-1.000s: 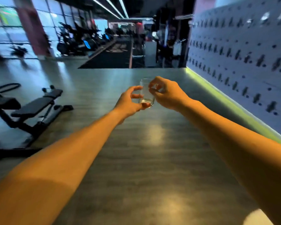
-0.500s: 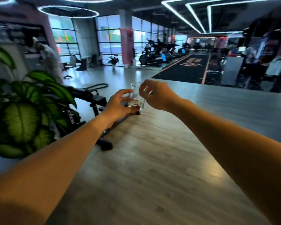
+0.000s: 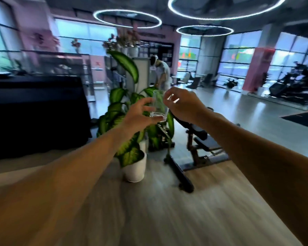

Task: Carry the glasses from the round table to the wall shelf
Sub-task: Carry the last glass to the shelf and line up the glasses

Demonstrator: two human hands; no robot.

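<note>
The view has swung left from the locker wall to a leafy potted plant [image 3: 132, 121]; both the left hand [image 3: 138, 117] and right hand [image 3: 183, 105] pinch the clear tumbler glass [image 3: 158, 105], mid-carry, shelf unseen

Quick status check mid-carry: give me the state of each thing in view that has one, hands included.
glass: upright, looks empty, held in the air between both hands
left hand: fingers curled round the glass's lower part
right hand: pinching the glass near its rim
potted plant: standing upright on the floor
weight bench: on the floor, unoccupied
ring lights: lit
</note>
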